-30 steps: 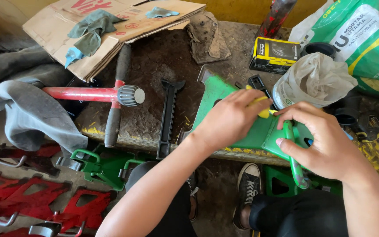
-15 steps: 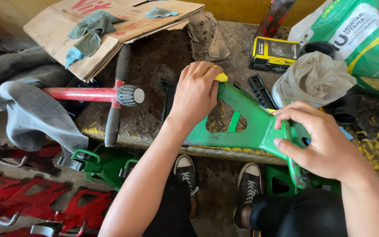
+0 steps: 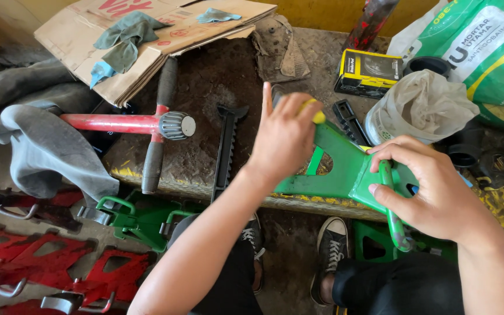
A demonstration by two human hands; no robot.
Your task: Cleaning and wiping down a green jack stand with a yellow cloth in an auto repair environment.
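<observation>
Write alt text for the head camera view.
A person's left hand presses a yellow-tipped tool onto a green metal bracket on a dirty workbench, while the right hand grips its green handle. Red brackets lie below.

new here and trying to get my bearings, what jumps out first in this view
The bright green metal frame lying on the dirty workbench at centre: the left hand presses a yellow-tipped tool onto its upper end, and the right hand grips its green handle. To the left lies a red T-handled tool, with red frames stacked on the floor at lower left.
</observation>
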